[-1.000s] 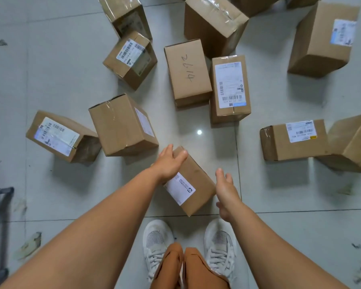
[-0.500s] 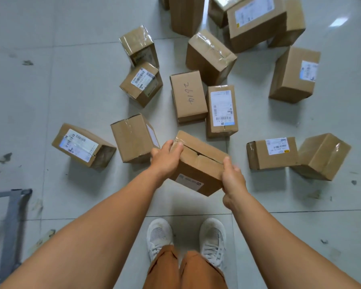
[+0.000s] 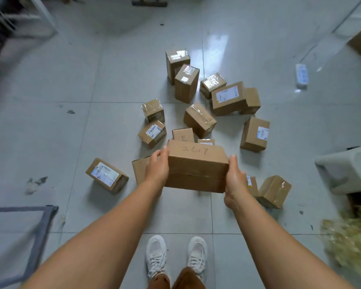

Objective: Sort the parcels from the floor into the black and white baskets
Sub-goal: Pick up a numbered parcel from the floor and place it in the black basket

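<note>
I hold a brown cardboard parcel point(image 3: 197, 165) with handwritten digits on its top, lifted off the floor in front of me. My left hand point(image 3: 157, 166) grips its left end and my right hand point(image 3: 236, 178) grips its right end. Several more cardboard parcels point(image 3: 199, 119) lie scattered on the grey tiled floor beyond it, some with white labels, such as the one at the left point(image 3: 106, 175). A white basket point(image 3: 346, 165) shows at the right edge, blurred. No black basket is clearly in view.
A grey metal frame point(image 3: 35, 226) stands at the lower left. A white power strip point(image 3: 302, 75) with its cable lies on the floor at the far right. Yellowish fluffy material point(image 3: 350, 236) is at the lower right. My white shoes point(image 3: 175, 255) are below.
Both hands closed on the parcel and lifted it from the floor. My head rose and the view widened, so the room's edges and the white basket came into sight.
</note>
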Available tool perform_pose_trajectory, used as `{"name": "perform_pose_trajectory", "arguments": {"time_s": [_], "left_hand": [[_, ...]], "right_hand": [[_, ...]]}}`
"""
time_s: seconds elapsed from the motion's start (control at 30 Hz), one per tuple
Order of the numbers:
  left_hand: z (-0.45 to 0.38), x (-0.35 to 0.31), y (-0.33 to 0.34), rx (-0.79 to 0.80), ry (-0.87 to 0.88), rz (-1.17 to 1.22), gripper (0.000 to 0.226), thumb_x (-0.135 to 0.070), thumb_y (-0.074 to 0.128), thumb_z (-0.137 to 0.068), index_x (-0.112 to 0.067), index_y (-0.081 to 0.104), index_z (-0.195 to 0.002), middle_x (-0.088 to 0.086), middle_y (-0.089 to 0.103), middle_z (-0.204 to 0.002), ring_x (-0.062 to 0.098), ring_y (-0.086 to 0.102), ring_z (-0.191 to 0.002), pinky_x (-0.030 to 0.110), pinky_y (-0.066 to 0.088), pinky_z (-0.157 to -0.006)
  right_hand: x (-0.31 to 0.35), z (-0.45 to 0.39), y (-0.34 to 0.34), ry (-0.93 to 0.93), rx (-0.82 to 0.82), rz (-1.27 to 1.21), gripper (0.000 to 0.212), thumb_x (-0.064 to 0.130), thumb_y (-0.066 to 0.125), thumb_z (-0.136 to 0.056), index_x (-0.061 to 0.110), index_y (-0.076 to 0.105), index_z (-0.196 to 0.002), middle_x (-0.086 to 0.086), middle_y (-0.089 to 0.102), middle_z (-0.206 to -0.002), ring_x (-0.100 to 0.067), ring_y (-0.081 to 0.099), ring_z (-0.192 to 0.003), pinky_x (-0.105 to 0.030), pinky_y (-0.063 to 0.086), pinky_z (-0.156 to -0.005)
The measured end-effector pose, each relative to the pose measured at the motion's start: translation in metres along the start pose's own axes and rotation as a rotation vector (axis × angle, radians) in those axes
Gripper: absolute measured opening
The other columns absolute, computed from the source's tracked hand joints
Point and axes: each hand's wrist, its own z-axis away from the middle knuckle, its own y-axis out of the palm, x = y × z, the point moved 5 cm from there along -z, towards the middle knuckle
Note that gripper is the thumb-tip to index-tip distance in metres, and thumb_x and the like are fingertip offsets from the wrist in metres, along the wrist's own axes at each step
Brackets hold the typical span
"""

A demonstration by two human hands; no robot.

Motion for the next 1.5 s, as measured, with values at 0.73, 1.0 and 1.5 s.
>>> {"name": "perform_pose_trajectory", "arguments": {"time_s": [0.73,1.0,1.5], "left_hand": [[0.206,-0.147,-0.148,-0.410,0.348,0.492,0.026,-0.035,0.034,-0.099,-0.027,0.053,-0.115,-0.001,0.059,-0.103,0.013,0.057,-0.090,0.026,0.047,-0.067],[0.279,-0.156,-0.259,-0.662,0.546,0.493,0.043,-0.041,0.025,-0.102,-0.020,0.045,-0.134,0.004,0.052,-0.119,0.017,0.052,-0.104,0.021,0.043,-0.073],[0.428,-0.052,-0.498,-1.029,0.665,0.644,0.040,-0.042,0.034,-0.100,-0.025,0.048,-0.134,-0.007,0.056,-0.112,0.010,0.054,-0.097,0.031,0.044,-0.085]], "right_hand": [[0.163,0.255,0.059,-0.422,0.369,-0.057,0.037,0.040,0.056,-0.092,0.024,0.057,-0.126,-0.007,0.060,-0.122,-0.024,0.059,-0.109,-0.040,0.055,-0.085],[0.154,0.380,0.115,-0.538,0.510,-0.053,0.035,0.040,0.048,-0.098,0.024,0.054,-0.129,0.000,0.058,-0.112,-0.016,0.054,-0.103,-0.028,0.048,-0.077],[0.026,0.626,0.225,-0.642,0.858,0.076,0.033,0.045,0.049,-0.095,0.030,0.055,-0.124,-0.005,0.048,-0.128,-0.017,0.051,-0.105,-0.035,0.041,-0.083]]}}
